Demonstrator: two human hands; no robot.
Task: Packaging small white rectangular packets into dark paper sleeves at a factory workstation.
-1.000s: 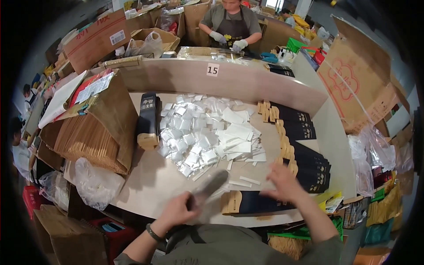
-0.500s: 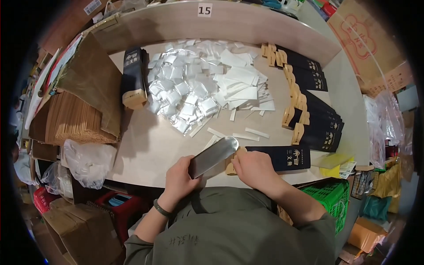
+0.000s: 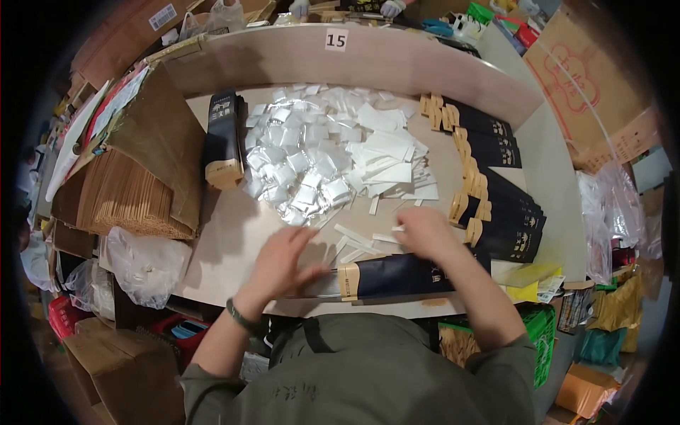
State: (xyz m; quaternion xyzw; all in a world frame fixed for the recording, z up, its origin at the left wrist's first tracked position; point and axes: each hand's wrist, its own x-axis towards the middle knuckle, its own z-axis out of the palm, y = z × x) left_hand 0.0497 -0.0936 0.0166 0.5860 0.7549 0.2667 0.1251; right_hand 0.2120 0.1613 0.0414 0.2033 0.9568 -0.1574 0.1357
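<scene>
A dark blue paper bag (image 3: 397,276) with a tan band lies flat near the table's front edge. From its left end sticks out a shiny silvery piece (image 3: 322,286), partly hidden by my left hand. My left hand (image 3: 278,261) is over that end, fingers and thumb apart, gripping nothing. Above the bag, my right hand (image 3: 427,234) has its fingers curled together at a white strip (image 3: 398,228). More white strips (image 3: 354,241) lie loose between my hands. Beyond them spread a heap of clear and silver sachets (image 3: 301,163) and a pile of white packets (image 3: 386,152).
Dark blue bags with tan bands (image 3: 513,219) are stacked along the right; another stack (image 3: 224,142) stands left of the sachets. A cardboard box (image 3: 134,191) of brown sheets flanks the left edge. A low partition (image 3: 283,60) closes the back. Another person's gloved hands (image 3: 392,8) show beyond.
The silvery piece, held tilted in my left hand before, now lies low at the bag's left end. My left hand has opened; my right hand has moved up to the white strips.
</scene>
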